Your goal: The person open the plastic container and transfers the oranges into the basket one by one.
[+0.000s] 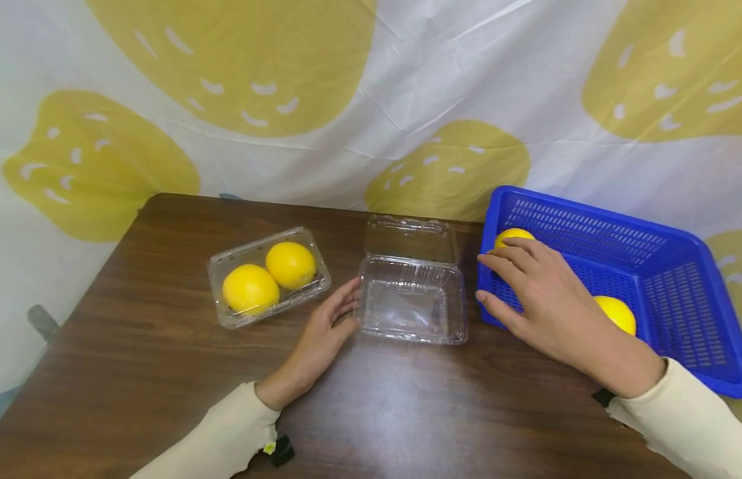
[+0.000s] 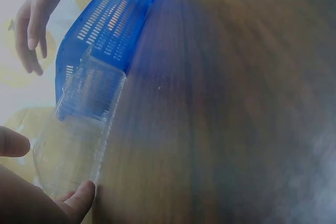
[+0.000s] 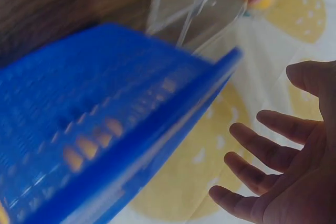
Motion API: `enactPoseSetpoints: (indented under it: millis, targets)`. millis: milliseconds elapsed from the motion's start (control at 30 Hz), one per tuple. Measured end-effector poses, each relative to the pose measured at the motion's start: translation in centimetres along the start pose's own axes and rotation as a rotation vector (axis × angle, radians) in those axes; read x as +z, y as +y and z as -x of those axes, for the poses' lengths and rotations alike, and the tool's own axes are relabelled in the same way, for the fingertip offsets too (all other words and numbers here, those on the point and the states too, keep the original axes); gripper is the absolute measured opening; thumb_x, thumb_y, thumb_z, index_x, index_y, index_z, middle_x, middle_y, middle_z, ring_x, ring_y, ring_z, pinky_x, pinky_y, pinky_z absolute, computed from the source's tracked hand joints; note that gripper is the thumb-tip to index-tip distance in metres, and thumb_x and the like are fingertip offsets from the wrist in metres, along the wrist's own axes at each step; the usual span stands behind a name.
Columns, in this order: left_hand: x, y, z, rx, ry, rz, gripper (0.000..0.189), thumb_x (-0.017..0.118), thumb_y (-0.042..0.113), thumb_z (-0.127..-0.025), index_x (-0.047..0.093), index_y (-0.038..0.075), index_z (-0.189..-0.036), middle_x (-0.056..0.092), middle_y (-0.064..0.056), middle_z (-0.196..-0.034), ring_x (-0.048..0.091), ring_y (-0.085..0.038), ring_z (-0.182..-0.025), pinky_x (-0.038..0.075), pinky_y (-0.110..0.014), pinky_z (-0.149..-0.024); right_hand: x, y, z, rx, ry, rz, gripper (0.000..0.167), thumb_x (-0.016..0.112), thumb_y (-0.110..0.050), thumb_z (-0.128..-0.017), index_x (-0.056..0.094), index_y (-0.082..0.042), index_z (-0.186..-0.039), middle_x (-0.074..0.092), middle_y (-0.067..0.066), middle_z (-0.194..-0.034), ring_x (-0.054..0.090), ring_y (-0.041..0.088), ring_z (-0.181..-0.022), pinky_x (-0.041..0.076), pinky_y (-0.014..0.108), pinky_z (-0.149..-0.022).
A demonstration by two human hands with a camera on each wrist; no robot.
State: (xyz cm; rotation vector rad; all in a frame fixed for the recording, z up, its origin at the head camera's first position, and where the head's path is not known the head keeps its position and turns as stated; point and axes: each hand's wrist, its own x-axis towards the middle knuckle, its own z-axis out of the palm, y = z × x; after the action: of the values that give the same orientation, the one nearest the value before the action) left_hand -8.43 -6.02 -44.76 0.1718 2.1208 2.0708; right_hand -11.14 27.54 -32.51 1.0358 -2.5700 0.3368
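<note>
A clear plastic clamshell box (image 1: 406, 303) stands with its lid raised at the back and no fruit inside. My left hand (image 1: 323, 339) rests at the box's left side, thumb and fingers touching its edge. Over the left rim of a blue basket (image 1: 670, 266) hovers my right hand (image 1: 544, 299), fingers spread and holding nothing. Inside the basket, one yellow lemon-like fruit (image 1: 514, 236) is partly hidden behind the fingers, and another yellow fruit (image 1: 616, 315) lies beyond the wrist. In the right wrist view the right hand's fingers (image 3: 268, 148) are apart from the basket wall (image 3: 121, 114).
A second clear clamshell box (image 1: 221, 293) sits to the left, with two yellow fruits (image 1: 251, 289) in it. Both boxes and the basket stand on a dark wooden table (image 1: 394, 412). Behind the table hangs a white curtain (image 1: 418, 60) with yellow prints.
</note>
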Motion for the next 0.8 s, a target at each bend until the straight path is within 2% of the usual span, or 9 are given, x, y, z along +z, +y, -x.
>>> enactPoseSetpoints:
  millis: [200, 400, 633, 800]
  targets:
    - [-0.2, 0.2, 0.4, 0.009, 0.008, -0.008, 0.067, 0.058, 0.002, -0.104, 0.039, -0.001, -0.168, 0.055, -0.028, -0.159, 0.054, -0.043, -0.146, 0.039, -0.059, -0.126, 1.5, -2.1, -0.5, -0.025, -0.005, -0.027, 0.051, 0.069, -0.035, -0.103, 0.071, 0.004, -0.137, 0.072, 0.022, -0.13, 0.058, 0.048, -0.135, 0.047, 0.067, -0.111]
    - [-0.4, 0.5, 1.0, 0.034, 0.023, -0.039, 0.06, 0.057, 0.008, -0.11, 0.04, -0.003, -0.167, 0.056, -0.028, -0.158, 0.055, -0.043, -0.146, 0.041, -0.058, -0.126, 2.9, -3.7, -1.1, -0.059, -0.014, -0.062, 0.05, 0.068, -0.034, -0.105, 0.069, 0.005, -0.136, 0.071, 0.022, -0.132, 0.055, 0.048, -0.138, 0.044, 0.062, -0.118]
    - [-0.9, 1.0, 2.1, 0.112, 0.059, -0.103, 0.056, 0.059, 0.002, -0.108, 0.047, -0.003, -0.163, 0.057, -0.026, -0.158, 0.054, -0.04, -0.148, 0.045, -0.051, -0.123, 4.4, -5.5, -2.1, -0.083, -0.01, -0.105, 0.051, 0.079, -0.029, -0.098, 0.07, 0.004, -0.136, 0.071, 0.02, -0.133, 0.056, 0.044, -0.138, 0.044, 0.057, -0.121]
    - [-1.1, 1.5, 2.9, 0.222, 0.047, -0.183, 0.055, 0.062, -0.002, -0.106, 0.051, -0.002, -0.161, 0.056, -0.023, -0.161, 0.054, -0.035, -0.15, 0.051, -0.05, -0.118, 5.2, -7.2, -2.6, -0.1, 0.001, -0.166, 0.051, 0.08, -0.027, -0.098, 0.069, 0.001, -0.139, 0.068, 0.018, -0.14, 0.057, 0.04, -0.14, 0.045, 0.055, -0.121]
